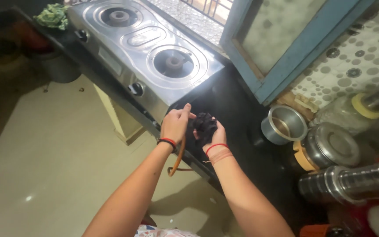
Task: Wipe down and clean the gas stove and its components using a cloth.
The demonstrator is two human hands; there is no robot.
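Both hands meet over the edge of the dark desk [242,114], just in front of the steel two-burner stove [145,48]. The right hand [213,138] cups a black ribbed burner part [205,125] in its palm, fingers curled round it. The left hand [176,123], just beside it, pinches the top of the same part with thumb and fingertips. An orange hose [178,160] hangs below the left wrist. Further right of the right hand stand a steel cup [284,125] and lidded steel containers [330,147]. A green cloth [52,15] lies beyond the stove.
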